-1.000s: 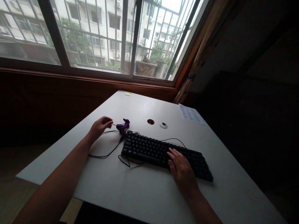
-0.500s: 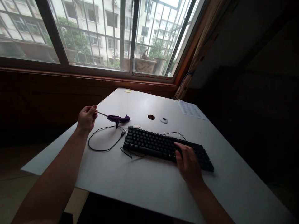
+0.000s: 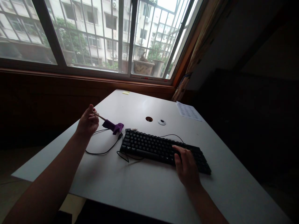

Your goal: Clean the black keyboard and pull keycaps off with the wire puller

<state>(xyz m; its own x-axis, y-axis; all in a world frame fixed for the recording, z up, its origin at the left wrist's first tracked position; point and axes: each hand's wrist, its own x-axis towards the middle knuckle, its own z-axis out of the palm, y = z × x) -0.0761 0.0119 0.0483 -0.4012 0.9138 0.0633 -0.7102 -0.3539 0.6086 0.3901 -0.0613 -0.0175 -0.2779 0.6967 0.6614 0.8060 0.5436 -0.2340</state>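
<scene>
In my left hand (image 3: 88,123) is a thin wooden stick (image 3: 101,116), gripped by its upper end, with the fingers closed around it. A piece of purple cloth (image 3: 113,127) hangs at the stick's other end, just left of a black keyboard (image 3: 149,145). My right hand (image 3: 187,165) lies over the right part of that keyboard. Its index finger stretches across the keys and the thumb is apart, near the front edge; the other fingers are partly hidden. A black cable (image 3: 102,153) curves on the table below the cloth.
The white table (image 3: 130,193) carries a round cable hole (image 3: 149,119) and a white ring-shaped cover (image 3: 162,122) behind the keyboard. Printed paper (image 3: 188,111) lies at the back right, a yellow note (image 3: 125,92) at the far edge. Beyond is a barred window (image 3: 93,37).
My left hand has turned, and the stick now slants down more steeply. The purple cloth has swung lower and closer to me, bunching up. My right hand stays on the keyboard.
</scene>
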